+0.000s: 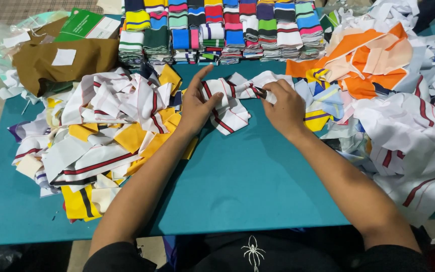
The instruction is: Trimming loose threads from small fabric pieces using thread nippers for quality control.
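Note:
A white knitted collar strip with dark red stripes [230,108] lies across the middle of the teal table [247,186]. My left hand [197,103] presses flat on its left part, fingers spread and pointing away from me. At the strip's right end my right hand [283,103] pinches the fabric between thumb and fingers. Both forearms reach in from the bottom edge.
A loose heap of white, yellow and striped fabric pieces [101,131] lies to the left. On the right sits another heap of white, orange and blue pieces [393,100]. Folded multicoloured striped knit bands [217,30] are stacked along the back. Brown cloth [61,60] and a green packet [84,25] lie at the back left.

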